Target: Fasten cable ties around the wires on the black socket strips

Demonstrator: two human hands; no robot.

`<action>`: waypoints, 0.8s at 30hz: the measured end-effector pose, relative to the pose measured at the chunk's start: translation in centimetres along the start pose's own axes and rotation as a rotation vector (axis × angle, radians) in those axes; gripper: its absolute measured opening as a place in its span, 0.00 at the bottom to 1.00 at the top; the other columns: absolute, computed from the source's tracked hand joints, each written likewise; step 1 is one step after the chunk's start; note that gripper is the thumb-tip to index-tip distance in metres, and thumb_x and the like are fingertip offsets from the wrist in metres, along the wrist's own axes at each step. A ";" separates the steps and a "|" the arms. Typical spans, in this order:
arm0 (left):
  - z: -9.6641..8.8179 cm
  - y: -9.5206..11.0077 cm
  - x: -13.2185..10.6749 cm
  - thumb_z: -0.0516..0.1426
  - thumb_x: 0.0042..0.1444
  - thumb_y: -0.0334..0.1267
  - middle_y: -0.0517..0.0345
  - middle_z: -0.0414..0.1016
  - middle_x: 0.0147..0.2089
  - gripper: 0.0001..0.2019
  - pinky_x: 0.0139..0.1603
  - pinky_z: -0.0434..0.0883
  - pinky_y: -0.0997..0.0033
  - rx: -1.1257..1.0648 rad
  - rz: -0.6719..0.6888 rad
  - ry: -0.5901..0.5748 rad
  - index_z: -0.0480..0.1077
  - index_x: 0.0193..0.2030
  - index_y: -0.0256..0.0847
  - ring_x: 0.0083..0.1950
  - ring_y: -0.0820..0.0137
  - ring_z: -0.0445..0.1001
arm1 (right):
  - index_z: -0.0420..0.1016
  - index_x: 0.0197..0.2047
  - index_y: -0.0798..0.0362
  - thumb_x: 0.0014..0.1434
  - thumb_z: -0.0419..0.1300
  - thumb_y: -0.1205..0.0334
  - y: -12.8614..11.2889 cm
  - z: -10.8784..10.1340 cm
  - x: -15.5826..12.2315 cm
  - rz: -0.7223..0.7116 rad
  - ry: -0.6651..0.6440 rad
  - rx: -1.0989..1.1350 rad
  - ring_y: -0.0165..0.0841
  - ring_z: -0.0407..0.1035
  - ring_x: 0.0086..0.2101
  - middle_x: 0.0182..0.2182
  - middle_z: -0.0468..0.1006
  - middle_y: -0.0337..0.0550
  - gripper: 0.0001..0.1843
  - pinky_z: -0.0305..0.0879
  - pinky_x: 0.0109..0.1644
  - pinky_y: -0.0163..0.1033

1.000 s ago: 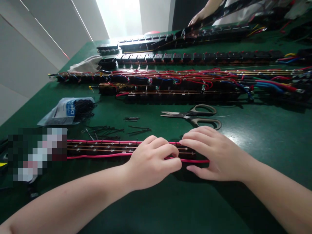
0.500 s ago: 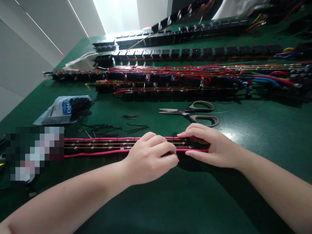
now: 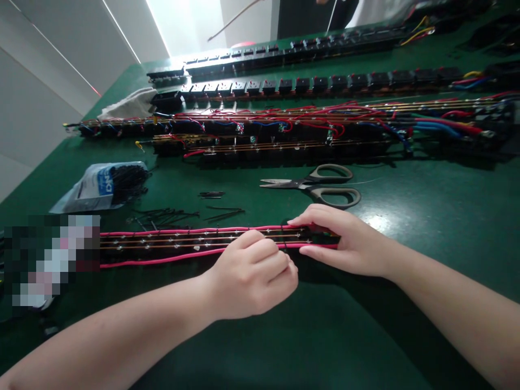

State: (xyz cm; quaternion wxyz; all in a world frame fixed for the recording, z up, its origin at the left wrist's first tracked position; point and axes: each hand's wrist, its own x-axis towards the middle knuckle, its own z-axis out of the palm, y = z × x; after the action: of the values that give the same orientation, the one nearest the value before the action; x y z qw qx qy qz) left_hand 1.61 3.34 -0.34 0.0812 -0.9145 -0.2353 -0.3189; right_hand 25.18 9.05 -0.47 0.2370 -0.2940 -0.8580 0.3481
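A long black socket strip lies across the table, its open back showing brass-coloured bars between two pink-red wires. Black cable ties cross it at intervals. My right hand grips its right end, thumb on the near side and fingers on the far side. Just left of that, my left hand is closed at the strip's near edge, fingers pinched around the end of a black cable tie; the pinched end is hidden. Several loose cable ties lie behind the strip.
Scissors lie beyond my right hand. A plastic bag of black ties sits at the left. Further back are wired strips, more socket strips and a white cloth. A person stands across the table.
My left hand has drawn slightly down toward me and its fingers have closed tighter. My right hand keeps its grip. At the back, the strip raised by another person has left view.
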 end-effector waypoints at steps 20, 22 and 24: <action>0.1 -0.2 -0.1 0.58 0.64 0.29 0.60 0.68 0.29 0.09 0.38 0.63 0.66 -0.059 0.016 -0.119 0.69 0.31 0.38 0.33 0.70 0.62 | 0.76 0.54 0.51 0.60 0.66 0.57 -0.3 -0.1 0.0 0.023 -0.013 0.011 0.40 0.76 0.41 0.43 0.82 0.47 0.19 0.73 0.43 0.42; 0.3 -0.3 -0.1 0.57 0.65 0.30 0.60 0.69 0.30 0.09 0.39 0.63 0.66 -0.074 0.009 -0.137 0.69 0.31 0.38 0.34 0.70 0.63 | 0.76 0.54 0.51 0.60 0.66 0.56 -0.3 -0.1 0.1 0.029 -0.018 0.012 0.40 0.76 0.41 0.44 0.82 0.47 0.19 0.73 0.42 0.43; 0.3 -0.3 0.0 0.57 0.65 0.30 0.60 0.69 0.30 0.10 0.39 0.63 0.66 -0.069 0.008 -0.155 0.69 0.31 0.38 0.34 0.70 0.64 | 0.76 0.54 0.51 0.61 0.66 0.55 -0.3 -0.2 0.1 0.033 -0.024 0.012 0.40 0.76 0.41 0.44 0.82 0.48 0.19 0.73 0.42 0.43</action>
State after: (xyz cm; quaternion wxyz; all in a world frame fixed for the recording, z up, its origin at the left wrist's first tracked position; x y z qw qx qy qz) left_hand 1.60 3.73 -0.60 0.0324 -0.9397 -0.2263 -0.2545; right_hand 25.13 9.00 -0.14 0.2225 -0.3026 -0.8537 0.3608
